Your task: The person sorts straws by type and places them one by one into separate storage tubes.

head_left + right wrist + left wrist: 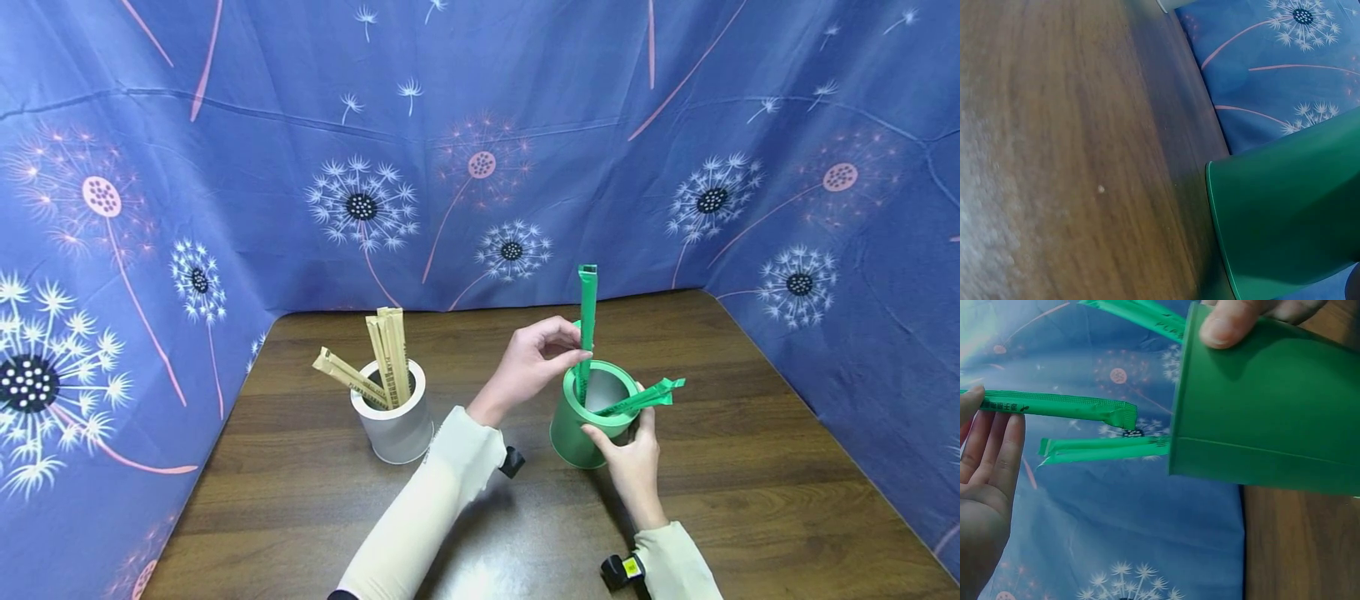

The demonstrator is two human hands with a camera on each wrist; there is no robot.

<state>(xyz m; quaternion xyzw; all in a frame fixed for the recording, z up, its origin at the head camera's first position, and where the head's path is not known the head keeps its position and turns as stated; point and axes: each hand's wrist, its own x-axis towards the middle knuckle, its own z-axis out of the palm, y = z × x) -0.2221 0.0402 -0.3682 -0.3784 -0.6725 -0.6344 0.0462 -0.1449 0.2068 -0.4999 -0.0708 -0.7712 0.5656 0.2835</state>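
Observation:
My left hand (542,357) pinches a slim green stick packet (588,312) between thumb and fingers, holding it upright over the green pot (573,437). In the left wrist view, the packet's crimped lower end (1124,414) is just short of the pot's rim. My right hand (636,462) grips the pot from the near right side, thumb in front and fingers around its right wall. Other green packets (645,398) lean out of the pot over the right of its rim. Another green packet (1104,449) sticks out beside the held one.
To the left stands a white pot (397,433) with several tan stick packets (390,350) in it. Both pots are on the wooden table (300,517). A blue dandelion-patterned cloth (480,83) hangs around the back and sides.

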